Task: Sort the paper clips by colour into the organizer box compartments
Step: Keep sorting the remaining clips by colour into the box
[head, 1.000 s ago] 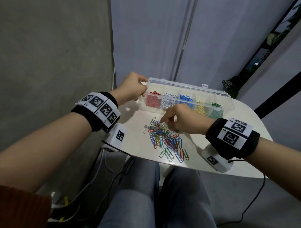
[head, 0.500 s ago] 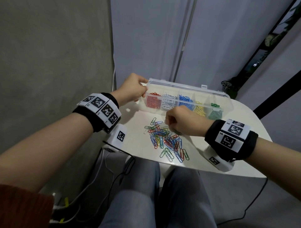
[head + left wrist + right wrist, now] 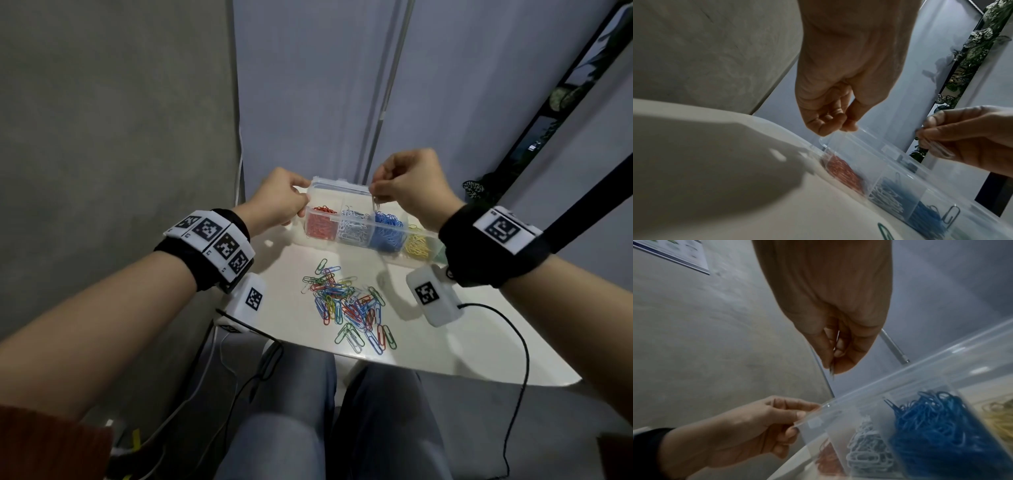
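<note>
A clear organizer box (image 3: 371, 224) stands at the back of the white table, with red (image 3: 320, 224), white (image 3: 352, 230), blue (image 3: 387, 234) and yellow (image 3: 418, 245) clips in separate compartments. My left hand (image 3: 291, 202) pinches the box's left end (image 3: 813, 415) between thumb and fingers. Above the box hovers my right hand (image 3: 375, 192), pinching one pale paper clip (image 3: 376, 205) that hangs over the divider between the white and blue compartments. The same clip (image 3: 941, 149) shows in the left wrist view. A pile of mixed coloured clips (image 3: 349, 305) lies in front of the box.
The table's near edge (image 3: 411, 368) runs just behind my knees. A black cable (image 3: 524, 359) trails off the right wrist unit over the table. A grey wall stands close on the left, and a plant (image 3: 474, 188) at the back right.
My right hand has lifted off the clip pile and moved back and up over the box, now carrying a pale clip. My left hand has stayed on the box's left end.
</note>
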### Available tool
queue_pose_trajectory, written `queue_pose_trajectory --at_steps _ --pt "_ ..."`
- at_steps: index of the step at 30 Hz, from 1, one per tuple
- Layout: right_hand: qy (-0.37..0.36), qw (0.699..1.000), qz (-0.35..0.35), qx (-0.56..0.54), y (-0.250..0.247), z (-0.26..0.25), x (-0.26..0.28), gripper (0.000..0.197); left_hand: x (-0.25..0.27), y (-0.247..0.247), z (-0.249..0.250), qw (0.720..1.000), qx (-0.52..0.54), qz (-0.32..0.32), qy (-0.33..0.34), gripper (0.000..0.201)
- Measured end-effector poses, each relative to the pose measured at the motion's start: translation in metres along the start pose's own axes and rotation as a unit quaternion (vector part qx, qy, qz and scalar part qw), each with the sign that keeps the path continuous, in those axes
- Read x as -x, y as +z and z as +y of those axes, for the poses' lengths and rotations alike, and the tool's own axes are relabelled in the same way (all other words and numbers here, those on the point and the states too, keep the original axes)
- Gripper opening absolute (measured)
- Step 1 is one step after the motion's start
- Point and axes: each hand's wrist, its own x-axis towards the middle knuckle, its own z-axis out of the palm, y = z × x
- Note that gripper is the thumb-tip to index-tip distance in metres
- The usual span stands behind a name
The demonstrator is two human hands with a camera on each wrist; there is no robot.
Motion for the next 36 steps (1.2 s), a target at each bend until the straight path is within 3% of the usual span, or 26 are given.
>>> queue_pose_trajectory --at_steps 7,10,12,14,16,18,24,31,36 --pt "0.033 0.999 0.015 0.009 0.000 0.011 -0.007 0.015 0.000 0.000 0.001 1.000 -0.007 -0.004 0.003 0.038" --pt "-0.011 0.995 -0.058 0.076 -0.011 0.008 0.011 0.009 -0.001 -0.001 0.000 1.000 -0.005 -0.006 0.003 0.038" --pt "-0.056 0.969 -0.173 0.166 -0.017 0.011 0.027 0.015 -0.001 -0.001 -0.001 1.000 -0.002 -0.007 0.005 0.037" --pt "-0.090 0.922 -0.264 0.269 -0.017 0.019 0.042 0.018 0.000 -0.001 -0.001 1.000 0.004 -0.008 0.008 0.036" --pt "-0.110 0.883 -0.308 0.335 -0.015 0.031 0.054 0.019 0.000 -0.001 -0.001 1.000 0.009 -0.009 0.009 0.036" --pt "-0.121 0.866 -0.318 0.367 -0.012 0.044 0.059 0.023 0.000 0.000 -0.001 1.000 0.010 -0.007 0.008 0.036" --pt "-0.106 0.864 -0.303 0.387 -0.006 0.052 0.058 0.007 -0.001 0.000 -0.002 1.000 0.013 -0.006 0.001 0.037" --pt "-0.102 0.909 -0.288 0.283 0.008 0.044 0.057 0.018 0.001 -0.001 0.000 1.000 0.010 -0.009 0.003 0.040" --pt "-0.083 0.899 -0.325 0.281 0.023 0.038 0.055 0.023 0.000 0.000 -0.002 1.000 0.016 -0.007 -0.002 0.040"
